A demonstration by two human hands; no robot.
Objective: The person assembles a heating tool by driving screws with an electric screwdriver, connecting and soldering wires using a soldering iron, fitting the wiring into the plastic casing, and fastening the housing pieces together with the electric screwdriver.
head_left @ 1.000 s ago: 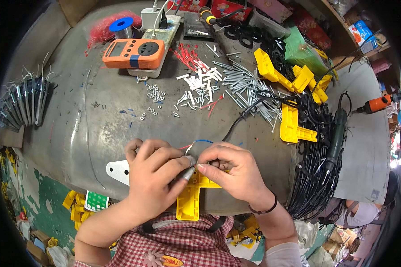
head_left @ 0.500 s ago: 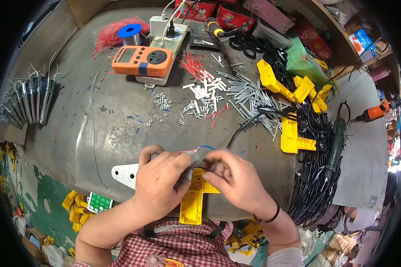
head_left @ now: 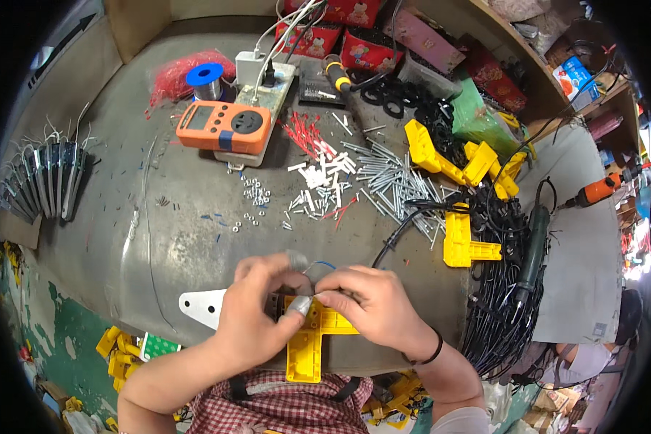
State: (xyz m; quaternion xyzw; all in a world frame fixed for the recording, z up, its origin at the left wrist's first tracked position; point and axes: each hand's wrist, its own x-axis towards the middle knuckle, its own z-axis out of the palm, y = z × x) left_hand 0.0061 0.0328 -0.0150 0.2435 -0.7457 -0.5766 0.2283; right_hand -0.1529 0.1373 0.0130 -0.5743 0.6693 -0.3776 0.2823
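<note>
So both hands are bunched up together at the near edge of the grey desk point(head_left: 195, 217), about 6 o'clock from the middle of it. The left hand point(head_left: 257, 318) is curled around a yellow plastic T-shaped part point(head_left: 307, 347), fingers point(head_left: 299, 307) clenched on its top, one fingertip wrapped in something grey. The right hand point(head_left: 376, 307) is pressed right against it from the 3 o'clock side, fingers pinched on the same part at the spot where thin blue wires point(head_left: 324, 265) come out. Can't make out what's going on between the fingertips, too tight in there.

A black cable point(head_left: 398, 235) runs off from the hands toward 1 o'clock into a big tangle of black cables point(head_left: 499, 318) on the right. A white metal bracket point(head_left: 201, 307) lies flat just beside the left hand at 9 o'clock.

Further up the desk: a heap of silver pins point(head_left: 390, 181) with red wire bits point(head_left: 304, 134) mixed in around 12 to 1 o'clock, tiny nuts point(head_left: 253, 199) scattered near 11. Behind those, an orange meter point(head_left: 224, 126) sits on a white power strip point(head_left: 264, 87), with a blue solder spool point(head_left: 205, 78) next to it. More yellow parts point(head_left: 463, 163) are piled at 2 o'clock. A row of grey metal pieces point(head_left: 47, 181) sits way off at 9 o'clock.
</note>
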